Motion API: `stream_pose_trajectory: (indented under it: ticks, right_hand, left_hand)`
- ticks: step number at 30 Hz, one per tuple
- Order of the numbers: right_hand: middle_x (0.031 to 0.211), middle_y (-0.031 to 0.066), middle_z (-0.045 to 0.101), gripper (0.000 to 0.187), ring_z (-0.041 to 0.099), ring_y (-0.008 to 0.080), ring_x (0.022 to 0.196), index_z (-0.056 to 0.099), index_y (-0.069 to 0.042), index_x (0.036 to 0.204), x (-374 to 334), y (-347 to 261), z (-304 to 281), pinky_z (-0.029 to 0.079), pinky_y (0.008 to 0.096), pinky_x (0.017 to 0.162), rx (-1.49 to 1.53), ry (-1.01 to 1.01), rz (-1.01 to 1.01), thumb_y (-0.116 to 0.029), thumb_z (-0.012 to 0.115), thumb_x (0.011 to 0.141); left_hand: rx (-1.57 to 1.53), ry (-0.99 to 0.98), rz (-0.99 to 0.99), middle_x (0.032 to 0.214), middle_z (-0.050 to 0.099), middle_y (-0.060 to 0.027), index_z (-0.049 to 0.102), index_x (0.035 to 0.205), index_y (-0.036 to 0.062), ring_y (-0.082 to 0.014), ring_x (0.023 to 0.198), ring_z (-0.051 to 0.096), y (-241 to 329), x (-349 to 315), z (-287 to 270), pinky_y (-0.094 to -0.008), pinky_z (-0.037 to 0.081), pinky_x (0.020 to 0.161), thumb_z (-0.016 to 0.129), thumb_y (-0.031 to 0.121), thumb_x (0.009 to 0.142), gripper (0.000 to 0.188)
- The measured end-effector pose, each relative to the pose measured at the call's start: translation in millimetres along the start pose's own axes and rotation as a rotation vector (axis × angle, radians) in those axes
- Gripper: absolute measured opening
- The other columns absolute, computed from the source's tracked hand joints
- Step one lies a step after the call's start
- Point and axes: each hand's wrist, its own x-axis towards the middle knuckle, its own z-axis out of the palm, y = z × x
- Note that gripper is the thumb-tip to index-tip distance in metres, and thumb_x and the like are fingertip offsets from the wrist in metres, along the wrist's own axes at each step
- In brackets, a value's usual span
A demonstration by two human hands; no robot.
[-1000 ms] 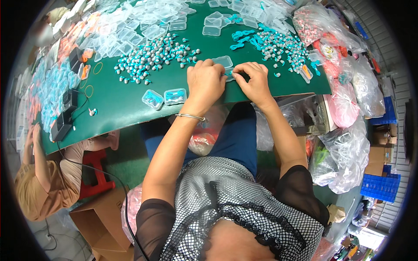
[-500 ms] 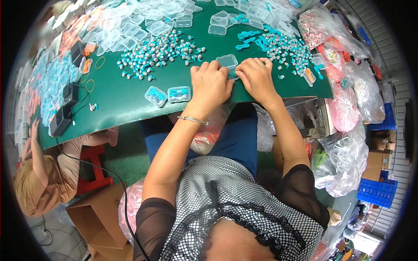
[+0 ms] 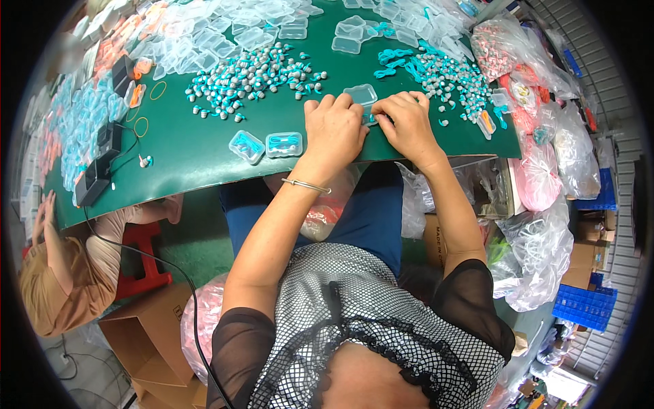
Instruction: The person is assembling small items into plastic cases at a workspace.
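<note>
Nearest, can see a metal bangle (image 3: 306, 185) around the left wrist. Just beyond, near the front edge of the green table (image 3: 184, 160), can make out a small clear plastic box (image 3: 361, 95) between the two hands, thin-walled and see-through, round at the corners. Looks opened out, with one clear panel lying past the fingers and a bit of teal (image 3: 370, 118) in the nearer part.

Can see the left hand (image 3: 334, 133) curled, knuckles up, at the box's left side, and the right hand (image 3: 407, 126) at its right, thumb and forefinger drawn close together over the nearer part. Cannot tell the tightness of either grip, nor the exact hold, on box wall or on teal bit. Cannot see the left fingertips, turned under behind the back of the hand, nor most of the box's nearer part, covered by fingers.

Left of the left hand, notice two filled boxes (image 3: 284, 144) of teal cord, side by side. Farther out, see a left heap (image 3: 248, 78) of small teal-and-grey pieces and a right heap (image 3: 455, 78) beside bundled teal cords (image 3: 388, 61). Beyond, find overlapping clear cases (image 3: 231, 41), cut off by the upper edge.
</note>
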Motion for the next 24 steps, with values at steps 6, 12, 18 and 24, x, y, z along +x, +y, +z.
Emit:
stream_pose_trajectory:
  ticks: [6, 12, 18, 24]
  right_hand:
    - [0.082, -0.0003, 0.065, 0.005, 0.061, 0.0205, 0.085, 0.066, -0.014, 0.086, 6, 9, -6, 0.036, 0.042, 0.089, 0.036, 0.029, 0.041, -0.013, 0.068, 0.081]
    - [0.09, 0.0002, 0.065, 0.013, 0.06, 0.0221, 0.093, 0.07, -0.016, 0.095, 31, 61, 18, 0.037, 0.043, 0.086, -0.213, 0.162, 0.134, -0.014, 0.068, 0.082]
    - [0.096, 0.0016, 0.064, 0.016, 0.06, 0.024, 0.095, 0.067, -0.013, 0.096, 43, 69, 24, 0.041, 0.0415, 0.084, -0.296, 0.045, 0.084, -0.015, 0.071, 0.08]
    - [0.09, 0.0047, 0.067, 0.016, 0.062, 0.0249, 0.088, 0.066, -0.009, 0.092, 22, 58, 12, 0.045, 0.0393, 0.079, -0.103, 0.009, 0.011, -0.012, 0.073, 0.078]
  left_hand:
    - [0.016, -0.02, -0.013, 0.092, 0.063, -0.0018, 0.069, 0.095, 0.0138, -0.0235, 0.089, 0.059, 1, 0, -3, -0.0411, 0.038, 0.076, 0.079, 0.027, 0.071, 0.029]
    - [0.017, -0.024, -0.042, 0.093, 0.062, -0.0045, 0.067, 0.103, 0.0132, -0.0249, 0.09, 0.059, 3, 4, -4, -0.0417, 0.038, 0.076, 0.08, 0.029, 0.07, 0.038]
    - [0.044, -0.102, -0.056, 0.097, 0.062, -0.0056, 0.068, 0.104, 0.0133, -0.0257, 0.092, 0.059, 0, 6, -6, -0.0429, 0.037, 0.077, 0.079, 0.033, 0.071, 0.041]
    - [-0.01, -0.084, -0.099, 0.098, 0.062, -0.0051, 0.07, 0.103, 0.015, -0.0256, 0.093, 0.059, 0, 3, -8, -0.0424, 0.038, 0.078, 0.081, 0.036, 0.069, 0.042]
